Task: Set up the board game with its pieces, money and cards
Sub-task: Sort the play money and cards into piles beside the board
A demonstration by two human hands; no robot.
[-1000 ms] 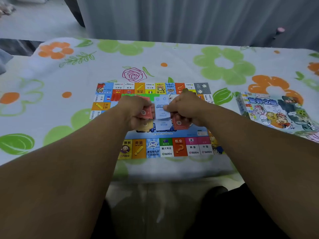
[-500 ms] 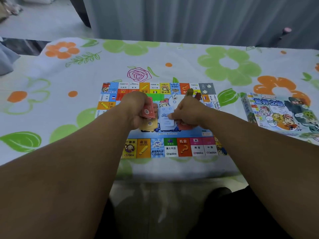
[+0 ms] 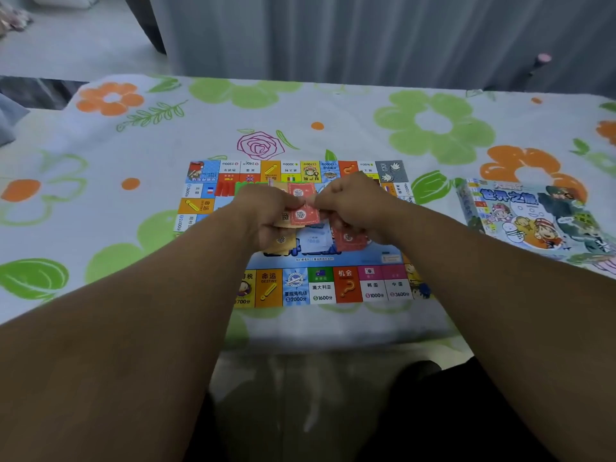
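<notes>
Left hand (image 3: 263,211) grips a small stack of red and orange paper cards (image 3: 283,224), right hand (image 3: 353,208) pinches its top card (image 3: 305,213), colourful flat game board (image 3: 320,285) directly beneath both, likely sorting decks before placing.

- Board (image 3: 300,285) lies on the table (image 3: 133,145), centred before the person.
- Box (image 3: 533,221) lies on the table right of the board, apart from it.
- Left hand (image 3: 263,211) and right hand (image 3: 353,208) are side by side over the board's middle.
- Cards (image 3: 305,213) are pinched between both hands, above the board.
- Loose cards (image 3: 346,240) lie on the board under the right hand.
- Curtain (image 3: 366,38) hangs behind the table.
</notes>
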